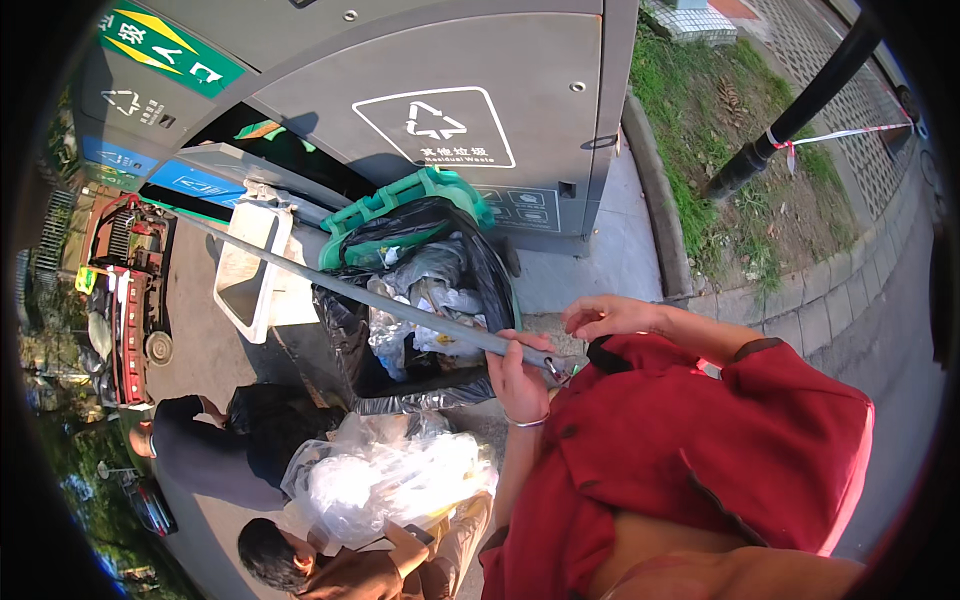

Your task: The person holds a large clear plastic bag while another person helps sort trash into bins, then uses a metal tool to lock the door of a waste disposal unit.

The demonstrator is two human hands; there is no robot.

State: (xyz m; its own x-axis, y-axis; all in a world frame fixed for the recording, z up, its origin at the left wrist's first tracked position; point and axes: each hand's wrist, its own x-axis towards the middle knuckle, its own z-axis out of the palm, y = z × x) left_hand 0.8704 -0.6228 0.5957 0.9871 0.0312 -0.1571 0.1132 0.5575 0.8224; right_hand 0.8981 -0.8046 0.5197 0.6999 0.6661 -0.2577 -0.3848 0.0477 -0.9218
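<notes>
My left hand (517, 379), with a bracelet at the wrist, grips a long grey pole (390, 304) close to its near end. A small metal ring or hook (555, 367) hangs at that end. The pole slants away over a green wheeled bin (450, 184) lined with a black plastic bag (480, 259). Mixed rubbish (442, 300), including plastic bags, fills part of the liner. My right hand (600, 313) is just past the pole's end, fingers loosely bent and apart, with nothing visible in it. Red clothing (697, 450) covers my body.
A grey waste cabinet (480, 45) stands beside the bin. A white plastic tub (255, 255) lies beyond it. Two people (210, 454) (337, 562) are near a clear sack (405, 472). A red cargo tricycle (131, 330) stands farther off; a black post (795, 120) rises from grass.
</notes>
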